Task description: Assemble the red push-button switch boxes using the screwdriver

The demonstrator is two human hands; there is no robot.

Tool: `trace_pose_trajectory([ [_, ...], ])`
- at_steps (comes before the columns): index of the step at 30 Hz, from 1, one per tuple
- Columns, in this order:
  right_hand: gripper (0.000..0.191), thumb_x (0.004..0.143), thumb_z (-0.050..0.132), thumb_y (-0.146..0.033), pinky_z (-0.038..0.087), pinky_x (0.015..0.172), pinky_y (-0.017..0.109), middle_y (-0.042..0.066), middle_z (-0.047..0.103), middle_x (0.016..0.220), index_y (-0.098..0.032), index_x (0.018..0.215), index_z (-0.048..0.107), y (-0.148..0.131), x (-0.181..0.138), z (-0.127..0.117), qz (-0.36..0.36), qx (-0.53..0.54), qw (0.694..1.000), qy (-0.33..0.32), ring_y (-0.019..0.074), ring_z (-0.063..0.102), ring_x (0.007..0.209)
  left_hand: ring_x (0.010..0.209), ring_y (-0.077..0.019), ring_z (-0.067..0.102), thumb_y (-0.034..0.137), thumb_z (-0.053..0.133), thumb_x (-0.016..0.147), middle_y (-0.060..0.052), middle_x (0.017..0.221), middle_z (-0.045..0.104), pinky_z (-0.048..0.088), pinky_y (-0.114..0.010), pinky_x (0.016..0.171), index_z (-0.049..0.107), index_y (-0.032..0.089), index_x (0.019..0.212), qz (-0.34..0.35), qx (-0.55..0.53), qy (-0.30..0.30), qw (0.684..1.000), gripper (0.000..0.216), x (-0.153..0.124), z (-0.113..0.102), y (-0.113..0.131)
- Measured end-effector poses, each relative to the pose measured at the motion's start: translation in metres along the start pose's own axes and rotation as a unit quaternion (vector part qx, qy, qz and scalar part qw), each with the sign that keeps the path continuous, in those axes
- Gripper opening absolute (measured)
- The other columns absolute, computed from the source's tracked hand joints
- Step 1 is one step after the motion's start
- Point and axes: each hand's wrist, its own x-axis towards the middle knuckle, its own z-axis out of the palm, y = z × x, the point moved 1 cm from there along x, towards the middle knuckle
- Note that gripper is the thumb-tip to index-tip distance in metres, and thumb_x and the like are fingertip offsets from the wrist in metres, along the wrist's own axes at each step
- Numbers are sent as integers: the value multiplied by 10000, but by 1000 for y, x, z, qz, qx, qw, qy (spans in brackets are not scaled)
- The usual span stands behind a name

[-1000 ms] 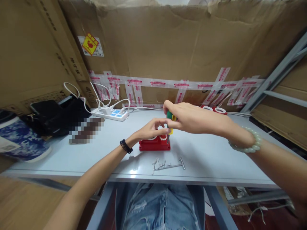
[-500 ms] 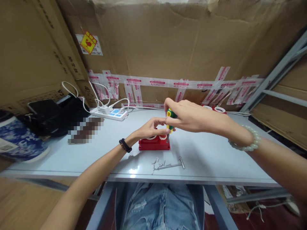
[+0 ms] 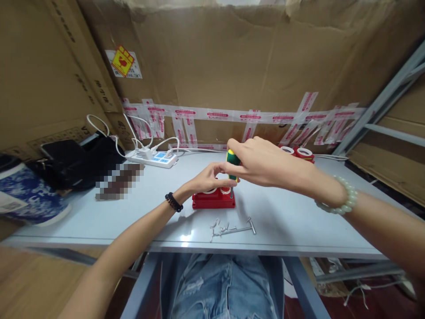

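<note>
My right hand (image 3: pixel 262 164) is wrapped round the green and yellow handle of a screwdriver (image 3: pixel 233 160). The screwdriver stands nearly upright, its metal shaft running down to the right end of a red block-like part (image 3: pixel 212 203) with white rings on top. From the left, my left hand (image 3: pixel 209 177) reaches over that part, thumb and fingers closed about the lower end of the handle. Its palm hides some of the part's top, and where the tip meets the part is too small to make out. In front lie several small screws (image 3: pixel 226 227) and a silver T-shaped rod (image 3: pixel 242 228).
A white power strip (image 3: pixel 159 158) with plugged cables lies at the back left. Nearby are a black bag (image 3: pixel 76 164) and a blue-and-white container (image 3: pixel 29 195). More red parts with white rings (image 3: pixel 303 153) stand behind my right hand. Cardboard (image 3: pixel 212 57) walls the table's rear.
My right hand has turned slightly round the screwdriver handle, which shows more of its green side and stands a little straighter. My left hand and the red part have stayed in place.
</note>
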Motion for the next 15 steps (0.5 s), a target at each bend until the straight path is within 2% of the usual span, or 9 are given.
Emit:
trace_pose_trajectory([
  [2,272,870,394,-394,211,533,286,54,577,664,-152,866,518,-5,1,-1,3,-10,1000,12,138,421,525,737,-134,571,327,751,668,-16,755,625,458,-248,698,622,127,800,5,9,31,999,272,0,0,-1],
  [4,206,853,426,-342,216,537,281,49,595,701,-162,871,522,-7,1,-3,-15,17,1000,-6,132,429,542,693,-124,559,352,760,647,-2,708,602,455,-234,655,604,125,735,2,-1,38,999,289,-1,-1,-1],
  [8,151,833,456,-316,226,541,269,26,617,743,-186,872,522,-2,-1,-6,-53,61,996,-23,122,439,566,689,-119,568,381,674,748,6,681,595,457,-222,645,620,134,771,0,-35,-1,999,253,-3,-3,1],
  [11,218,844,448,-380,212,532,271,16,598,674,-183,807,534,1,-1,-5,-26,31,999,11,115,413,528,752,-140,589,349,674,758,-23,778,642,466,-251,706,648,136,886,-6,-21,-17,1000,251,-1,-2,0],
  [15,250,830,461,-397,191,510,276,18,567,613,-173,758,545,-3,1,-3,14,8,999,42,112,380,492,844,-173,588,321,758,658,-38,820,655,451,-296,813,649,127,848,23,1,31,999,292,1,-3,-2],
])
